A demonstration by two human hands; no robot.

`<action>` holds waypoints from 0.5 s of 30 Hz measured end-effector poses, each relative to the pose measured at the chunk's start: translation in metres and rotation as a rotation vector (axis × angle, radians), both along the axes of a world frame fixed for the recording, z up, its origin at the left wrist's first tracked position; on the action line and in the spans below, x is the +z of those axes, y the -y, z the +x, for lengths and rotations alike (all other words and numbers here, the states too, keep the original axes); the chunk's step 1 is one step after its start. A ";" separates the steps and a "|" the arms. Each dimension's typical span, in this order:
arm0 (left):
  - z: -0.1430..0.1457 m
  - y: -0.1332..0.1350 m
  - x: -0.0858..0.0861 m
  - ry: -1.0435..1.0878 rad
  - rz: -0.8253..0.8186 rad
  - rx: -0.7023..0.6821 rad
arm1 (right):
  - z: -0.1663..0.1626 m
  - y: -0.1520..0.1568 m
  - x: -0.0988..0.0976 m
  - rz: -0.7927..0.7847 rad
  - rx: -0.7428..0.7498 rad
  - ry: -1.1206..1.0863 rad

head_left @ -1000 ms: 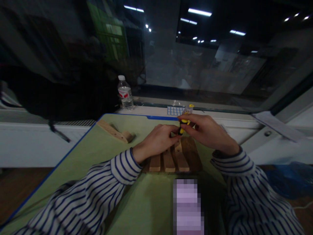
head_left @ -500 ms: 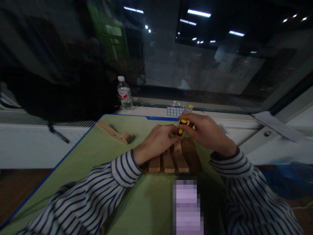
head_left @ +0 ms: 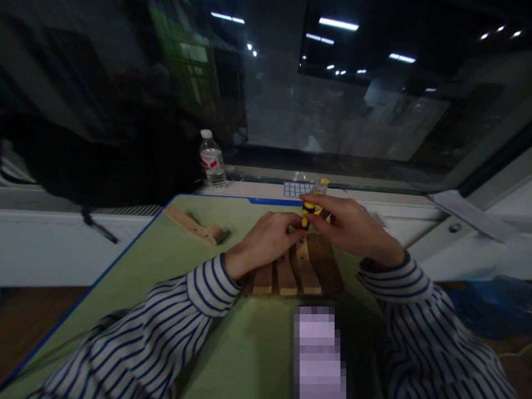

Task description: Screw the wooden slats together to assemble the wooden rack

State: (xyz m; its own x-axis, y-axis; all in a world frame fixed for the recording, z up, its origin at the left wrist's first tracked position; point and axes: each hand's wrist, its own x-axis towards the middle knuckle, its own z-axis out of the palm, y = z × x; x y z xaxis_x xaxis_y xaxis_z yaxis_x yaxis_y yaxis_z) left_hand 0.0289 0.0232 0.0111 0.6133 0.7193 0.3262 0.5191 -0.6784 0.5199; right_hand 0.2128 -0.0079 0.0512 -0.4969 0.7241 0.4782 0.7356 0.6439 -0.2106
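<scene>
My right hand (head_left: 349, 226) is closed round the yellow-and-black handle of a small screwdriver (head_left: 308, 213), held upright over the far end of a slatted wooden piece (head_left: 297, 269) on the green mat (head_left: 174, 266). My left hand (head_left: 266, 239) is curled, its fingertips pinched at the base of the screwdriver on the slats. What those fingertips pinch is hidden. Both sleeves are striped.
A loose wooden bar with a block (head_left: 195, 223) lies at the mat's far left. A water bottle (head_left: 212, 158) stands on the sill beyond, beside a small blue-grid box (head_left: 296, 188). Dark glass rises behind. A blurred patch (head_left: 319, 349) covers the near mat.
My right hand has turned slightly on the screwdriver handle and shifted a little left. The left hand and the wooden piece stay put.
</scene>
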 end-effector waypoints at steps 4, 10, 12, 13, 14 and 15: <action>0.000 0.001 0.003 -0.023 0.000 -0.003 | 0.001 -0.001 -0.002 0.031 -0.010 0.009; 0.000 0.000 0.002 -0.012 -0.009 0.008 | 0.002 -0.002 -0.001 0.050 -0.015 0.032; 0.000 -0.001 0.001 -0.005 -0.009 0.018 | 0.003 -0.002 -0.001 0.036 -0.019 0.035; 0.000 -0.001 0.001 -0.003 -0.007 0.023 | 0.003 -0.002 -0.001 0.031 -0.021 0.034; 0.000 -0.001 0.001 -0.001 -0.005 0.026 | 0.003 -0.002 -0.001 0.025 -0.022 0.035; 0.000 -0.001 0.000 0.000 -0.002 0.030 | 0.003 -0.003 -0.001 0.021 -0.025 0.036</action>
State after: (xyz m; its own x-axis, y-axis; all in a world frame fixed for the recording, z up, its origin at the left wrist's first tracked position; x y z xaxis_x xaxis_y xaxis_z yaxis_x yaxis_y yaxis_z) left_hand 0.0284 0.0240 0.0116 0.5915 0.7378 0.3252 0.5390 -0.6617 0.5212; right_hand 0.2159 -0.0052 0.0505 -0.4962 0.7267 0.4750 0.7585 0.6291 -0.1702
